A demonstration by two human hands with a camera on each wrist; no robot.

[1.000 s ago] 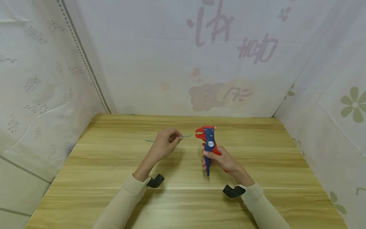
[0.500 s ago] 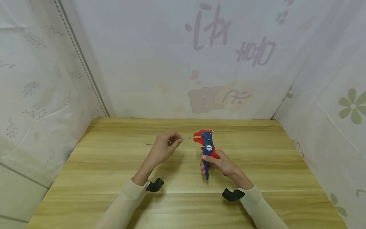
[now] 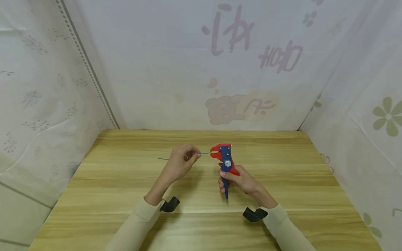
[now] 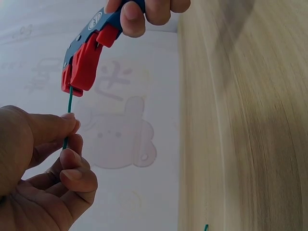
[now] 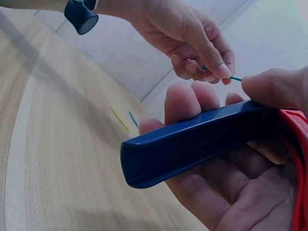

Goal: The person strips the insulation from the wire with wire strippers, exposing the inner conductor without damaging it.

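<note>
My left hand (image 3: pixel 182 163) pinches a thin green wire (image 3: pixel 205 153) between thumb and fingertips above the table. The wire's free end points right and reaches the mouth of a red and blue wire stripper (image 3: pixel 226 155). My right hand (image 3: pixel 244 180) holds the stripper upright, its fingers round the blue handle (image 5: pixel 192 139) and its red jaws facing left. In the left wrist view the wire's tip meets the red jaws, which hide its very end. Part of the wire is covered by the left fingers.
Another green wire (image 5: pixel 133 119) lies on the wooden table (image 3: pixel 201 223), with a yellow wire (image 5: pixel 119 118) beside it. A printed cloth (image 3: pixel 157 69) hangs behind the table and at both sides. Each sleeve cuff carries a black camera mount (image 3: pixel 170 204).
The right hand has brought the wire stripper left, bringing its jaws up to the wire's tip. The left hand keeps its pinch on the wire and has hardly moved.
</note>
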